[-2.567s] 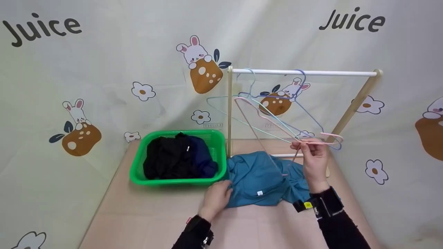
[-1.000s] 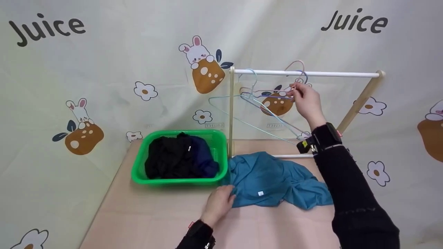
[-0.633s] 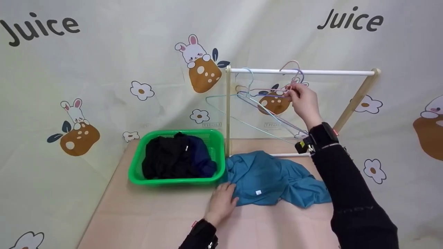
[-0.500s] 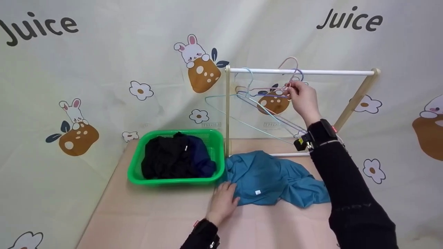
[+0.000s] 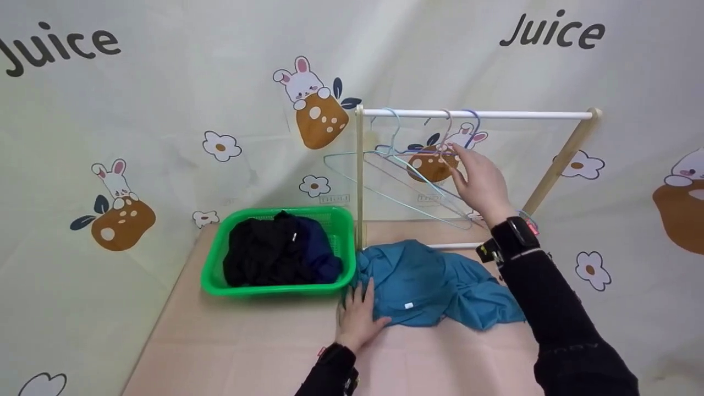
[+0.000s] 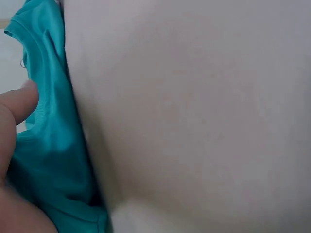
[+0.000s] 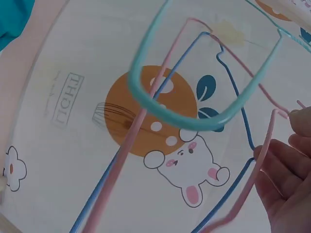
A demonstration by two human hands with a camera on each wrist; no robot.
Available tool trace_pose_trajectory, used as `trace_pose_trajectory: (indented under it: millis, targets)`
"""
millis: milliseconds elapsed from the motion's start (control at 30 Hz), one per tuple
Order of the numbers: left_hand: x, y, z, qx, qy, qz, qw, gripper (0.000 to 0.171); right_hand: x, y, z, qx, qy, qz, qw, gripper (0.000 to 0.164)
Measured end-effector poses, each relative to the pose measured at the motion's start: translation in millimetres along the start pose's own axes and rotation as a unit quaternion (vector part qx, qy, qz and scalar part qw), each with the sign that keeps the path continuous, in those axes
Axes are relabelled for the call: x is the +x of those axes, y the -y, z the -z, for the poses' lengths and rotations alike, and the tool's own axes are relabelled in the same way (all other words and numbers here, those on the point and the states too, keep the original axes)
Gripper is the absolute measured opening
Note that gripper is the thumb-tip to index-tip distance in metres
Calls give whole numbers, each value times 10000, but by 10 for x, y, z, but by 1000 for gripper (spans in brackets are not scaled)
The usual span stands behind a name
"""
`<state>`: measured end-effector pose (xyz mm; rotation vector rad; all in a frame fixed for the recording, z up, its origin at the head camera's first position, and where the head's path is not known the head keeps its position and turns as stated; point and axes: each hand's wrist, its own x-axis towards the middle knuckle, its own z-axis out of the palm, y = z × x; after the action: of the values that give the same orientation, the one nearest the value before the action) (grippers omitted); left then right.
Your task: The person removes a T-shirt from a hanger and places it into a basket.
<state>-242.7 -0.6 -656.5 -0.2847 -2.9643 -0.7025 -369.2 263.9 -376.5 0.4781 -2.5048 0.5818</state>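
Observation:
In the head view, my right hand (image 5: 484, 181) is raised at the pink hanger (image 5: 450, 124), whose hook sits over the white rod. Thumb and fingers are parted around the hanger's neck area; the right wrist view shows the fingers (image 7: 277, 165) close behind the pink wire. A light-blue hanger (image 5: 397, 129) hangs to its left and a darker blue hanger (image 5: 476, 125) to its right. My left hand (image 5: 360, 319) lies with spread fingers at the left edge of a crumpled teal garment (image 5: 418, 280), which has a small white label.
A green basket (image 5: 275, 289) holding black clothing (image 5: 264, 250) and navy clothing (image 5: 322, 256) stands left of the garment. The hanging rack (image 5: 528, 115) has wooden side posts and a white lower bar (image 5: 456, 246). A printed curtain (image 5: 247, 99) surrounds the table (image 5: 264, 341).
The right hand brought the pink hanger up from above the garment to the rod, where it now hangs, and its fingers parted. The left hand shifted slightly right and spread its fingers.

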Motion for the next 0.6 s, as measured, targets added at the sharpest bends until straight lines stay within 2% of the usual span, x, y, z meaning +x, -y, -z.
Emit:
trace_pose_trajectory:
  millis: [133,267,400,500,600]
  targets:
    - [-2,6,-35,428,36,94,9990,98,-200,-99,-25,-127,-298,546,9980,55]
    - [16,-14,-44,984,-35,200,9949,91,-395,-212,-39,-152,-538,835,9949,58]
    - [11,-22,-54,1257,-111,209,9918,69,-595,-299,-31,-201,-420,915,9947,61]
    - [-3,-20,-61,1293,-257,162,9911,50,-734,-342,-32,-295,-285,975,9944,65]
    - [-13,-22,-52,1214,-312,87,9921,40,-858,-366,-49,-305,-300,1028,9938,68]
